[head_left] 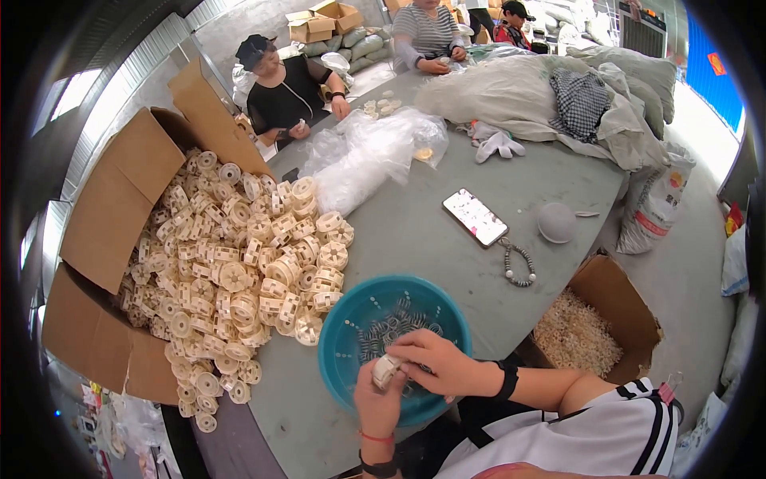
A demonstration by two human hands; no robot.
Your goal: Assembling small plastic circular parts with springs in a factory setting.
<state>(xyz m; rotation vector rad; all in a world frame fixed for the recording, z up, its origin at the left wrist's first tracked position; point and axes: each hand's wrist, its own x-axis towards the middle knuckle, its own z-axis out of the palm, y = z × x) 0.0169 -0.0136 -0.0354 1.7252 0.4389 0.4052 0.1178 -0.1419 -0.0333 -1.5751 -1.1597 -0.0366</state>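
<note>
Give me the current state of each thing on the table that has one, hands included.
Left hand: grip closed on a cream plastic wheel.
Right hand: fingers pressing on the same wheel, over the bowl.
Blue bowl: upright, holding small metal springs.
Big cardboard box: tipped open, wheels spilled across the table.
Phone: flat, screen lit.
Floor box: open, partly filled.

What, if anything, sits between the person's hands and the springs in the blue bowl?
Nothing visible. Both the left hand and right hand hold a cream plastic wheel directly over the blue bowl, with the springs lying uncovered just beyond them.
</note>
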